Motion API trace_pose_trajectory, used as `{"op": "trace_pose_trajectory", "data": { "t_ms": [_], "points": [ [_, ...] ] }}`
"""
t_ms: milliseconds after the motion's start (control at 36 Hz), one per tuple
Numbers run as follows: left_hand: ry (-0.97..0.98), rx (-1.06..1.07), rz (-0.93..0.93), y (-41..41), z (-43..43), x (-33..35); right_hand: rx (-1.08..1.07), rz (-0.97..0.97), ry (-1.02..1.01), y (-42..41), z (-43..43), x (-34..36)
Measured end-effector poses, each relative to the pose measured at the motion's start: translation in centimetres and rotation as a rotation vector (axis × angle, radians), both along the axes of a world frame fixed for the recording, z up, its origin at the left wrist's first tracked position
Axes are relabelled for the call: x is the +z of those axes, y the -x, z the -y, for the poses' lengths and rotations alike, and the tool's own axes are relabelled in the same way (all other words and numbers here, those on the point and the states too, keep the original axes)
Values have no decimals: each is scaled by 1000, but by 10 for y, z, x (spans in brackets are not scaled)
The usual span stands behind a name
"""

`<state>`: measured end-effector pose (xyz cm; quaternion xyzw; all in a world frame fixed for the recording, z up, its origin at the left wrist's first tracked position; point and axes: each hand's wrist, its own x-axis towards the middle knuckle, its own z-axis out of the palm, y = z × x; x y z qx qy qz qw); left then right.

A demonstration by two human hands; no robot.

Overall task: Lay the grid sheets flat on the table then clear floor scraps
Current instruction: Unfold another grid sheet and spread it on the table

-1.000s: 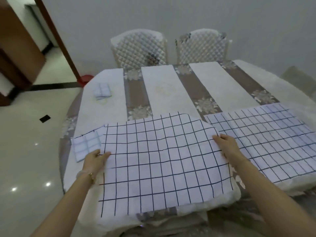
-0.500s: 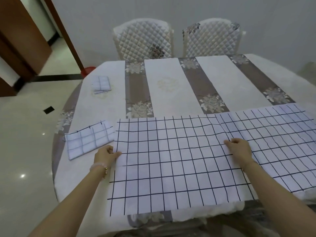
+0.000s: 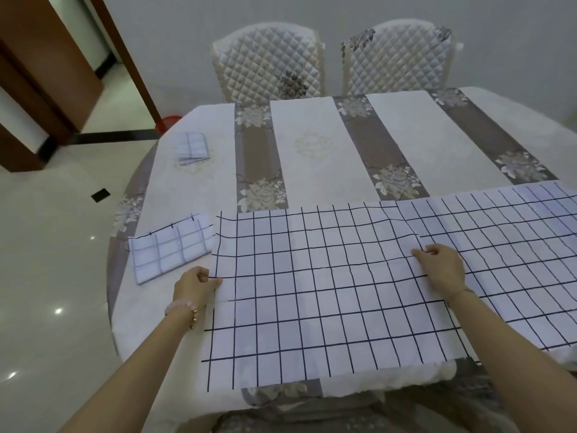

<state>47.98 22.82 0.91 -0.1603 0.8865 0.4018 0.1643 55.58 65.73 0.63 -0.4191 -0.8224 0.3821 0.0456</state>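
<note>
My left hand pinches the grid sheet by its left edge. My right hand pinches its right edge.

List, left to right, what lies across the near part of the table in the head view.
folded grid sheet → left hand, pinching the left edge of the centre grid sheet → right hand, gripping its right edge → right grid sheet

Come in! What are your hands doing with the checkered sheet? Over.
Left hand and right hand pinch the side edges of the sheet. Sheet flat, near edge hanging off the table. Nothing blocking it.
</note>
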Motion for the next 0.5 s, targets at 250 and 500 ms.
{"op": "trace_pose_trajectory", "data": {
  "t_ms": [250, 500],
  "points": [
    [1, 128, -34, -1, 21, -1, 79, 13, -4, 9, 18, -1],
    [-40, 97, -14, -3, 31, -3, 50, 42, -10, 13, 23, 3]
  ]
}}
